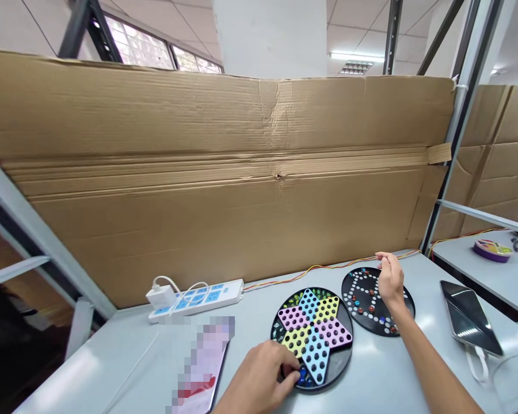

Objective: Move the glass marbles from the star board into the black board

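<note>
Down at the near rim, seen from the head camera, the left hand (pixel 265 372) reached into the star board (pixel 337 368) — thumb and fingers bent close together beside blue marbles (pixel 303 378), though whether they gripped one could not be told. That board lay flat on the grey table (pixel 129 362), its star patched in blue, pink and yellow. Over to the right, a round black board (pixel 377 325) sat just beside it, small coloured marbles among its white spots. And above that, the right hand (pixel 391 280) — fingers curled inward, contents hidden! Farther right lay a dark phone (pixel 470 316) with a white cable (pixel 481 365); behind the left hand, a white power strip (pixel 224 294) ran along the cardboard (pixel 220 230).
</note>
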### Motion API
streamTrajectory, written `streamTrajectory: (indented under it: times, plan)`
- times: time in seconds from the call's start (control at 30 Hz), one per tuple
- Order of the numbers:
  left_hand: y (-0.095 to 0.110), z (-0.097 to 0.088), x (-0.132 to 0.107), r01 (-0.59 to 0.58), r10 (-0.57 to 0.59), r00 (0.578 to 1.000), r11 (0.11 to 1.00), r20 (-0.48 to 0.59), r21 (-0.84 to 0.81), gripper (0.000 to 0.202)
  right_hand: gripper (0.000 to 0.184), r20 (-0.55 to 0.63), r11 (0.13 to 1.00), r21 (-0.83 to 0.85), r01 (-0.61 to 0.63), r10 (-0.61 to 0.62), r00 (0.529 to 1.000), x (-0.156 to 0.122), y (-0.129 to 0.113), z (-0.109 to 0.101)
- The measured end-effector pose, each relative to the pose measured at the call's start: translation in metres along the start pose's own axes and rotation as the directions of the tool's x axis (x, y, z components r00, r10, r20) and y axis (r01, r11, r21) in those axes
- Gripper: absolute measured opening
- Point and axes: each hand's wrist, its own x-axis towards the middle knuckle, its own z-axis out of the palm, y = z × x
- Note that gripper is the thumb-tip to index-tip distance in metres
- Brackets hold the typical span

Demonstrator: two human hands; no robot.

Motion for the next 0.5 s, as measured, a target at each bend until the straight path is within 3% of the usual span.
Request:
streamTrajectory:
  times: [0.13,0.27,0.4,0.5]
  plan:
    - [0.01,-0.004,0.0,-0.003,-0.002,0.997,0.998,0.079,0.058,0.024,0.04,0.027,1.0,0.012,-0.005,0.004,1.0,-0.002,-0.003,0.001]
    - [0.0,-0.005,0.001,0.042,-0.037,0.994,0.998,0.102,-0.049,0.019,0.04,0.053,1.0,0.003,0.001,-0.001,0.999,-0.004,-0.005,0.002]
    - [-0.02,-0.015,0.0,0.072,-0.08,0.996,0.986,-0.044,-0.153,0.029,0.04,0.058,1.0,-0.001,0.01,-0.01,0.998,-0.005,-0.006,0.001]
    - [-0.027,-0.026,-0.003,0.129,-0.144,0.981,0.985,-0.132,-0.113,0.035,0.039,0.061,1.0,0.002,0.014,-0.014,0.998,-0.005,-0.008,0.001]
